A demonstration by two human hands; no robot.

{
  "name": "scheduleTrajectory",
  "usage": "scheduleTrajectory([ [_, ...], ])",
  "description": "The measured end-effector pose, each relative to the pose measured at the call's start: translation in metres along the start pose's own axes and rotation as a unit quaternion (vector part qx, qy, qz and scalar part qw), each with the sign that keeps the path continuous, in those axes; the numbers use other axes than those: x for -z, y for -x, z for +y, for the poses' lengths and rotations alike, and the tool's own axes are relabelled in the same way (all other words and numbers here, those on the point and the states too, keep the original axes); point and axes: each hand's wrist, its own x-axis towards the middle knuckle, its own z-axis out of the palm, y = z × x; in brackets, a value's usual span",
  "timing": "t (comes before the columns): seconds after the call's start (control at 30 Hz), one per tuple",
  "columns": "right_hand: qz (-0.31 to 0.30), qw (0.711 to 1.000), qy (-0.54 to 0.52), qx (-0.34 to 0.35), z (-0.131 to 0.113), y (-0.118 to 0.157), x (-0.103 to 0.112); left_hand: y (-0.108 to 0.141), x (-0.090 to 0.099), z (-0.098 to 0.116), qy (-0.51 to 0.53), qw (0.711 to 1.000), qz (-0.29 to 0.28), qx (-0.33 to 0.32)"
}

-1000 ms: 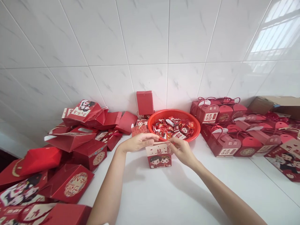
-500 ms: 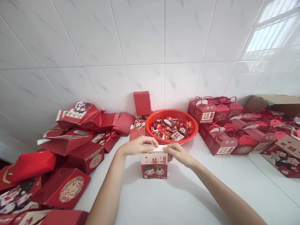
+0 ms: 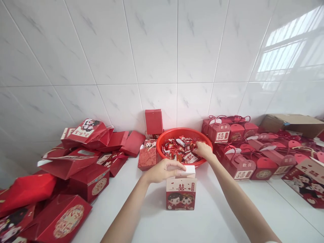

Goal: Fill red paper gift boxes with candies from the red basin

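Note:
A red and cream gift box (image 3: 180,195) with two cartoon figures stands upright in front of me, its white top flap raised. My left hand (image 3: 165,170) is closed on the box's top edge at its left side, thumb and fingers at the flap. My right hand (image 3: 204,150) reaches into the right side of a red plastic basket (image 3: 162,148). Its fingers are bent down among the wrapped candies (image 3: 181,145), and their tips are hidden, so what they grip, if anything, does not show.
Red boxes and bags (image 3: 73,165) lie piled on the left. Behind the left hand sit a patterned red box (image 3: 147,158) and an upright red box (image 3: 154,121). Handled gift boxes (image 3: 240,163) stand in rows on the right, near a brown carton (image 3: 291,123). A tiled wall (image 3: 157,50) rises behind.
My right hand has left the box's top and moved forward into the candy basket. My left hand stays on the box. The view has tilted up slightly.

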Motion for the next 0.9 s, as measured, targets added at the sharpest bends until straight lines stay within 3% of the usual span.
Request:
scheduleTrajectory([
  [0.1,-0.016,0.999,-0.034,-0.007,0.003,-0.008,-0.013,0.002,0.001,0.001,0.017,1.000,0.018,-0.013],
  [0.23,-0.038,0.990,-0.137,0.012,0.009,-0.011,-0.017,0.001,0.011,-0.004,0.071,0.993,0.089,-0.038],
  [0.4,0.006,0.939,-0.342,0.043,0.012,-0.011,-0.011,-0.019,0.035,-0.016,0.037,0.983,0.176,-0.029],
  [0.6,0.058,0.860,-0.507,0.030,0.012,-0.007,-0.004,-0.085,0.050,-0.022,-0.145,0.983,0.109,0.012],
  [0.77,0.078,0.823,-0.562,0.021,0.011,-0.006,-0.003,-0.150,0.032,-0.024,-0.220,0.973,0.057,0.034],
  [0.9,0.088,0.811,-0.579,0.016,0.011,-0.009,-0.005,-0.184,0.014,-0.035,-0.257,0.964,0.037,0.050],
])
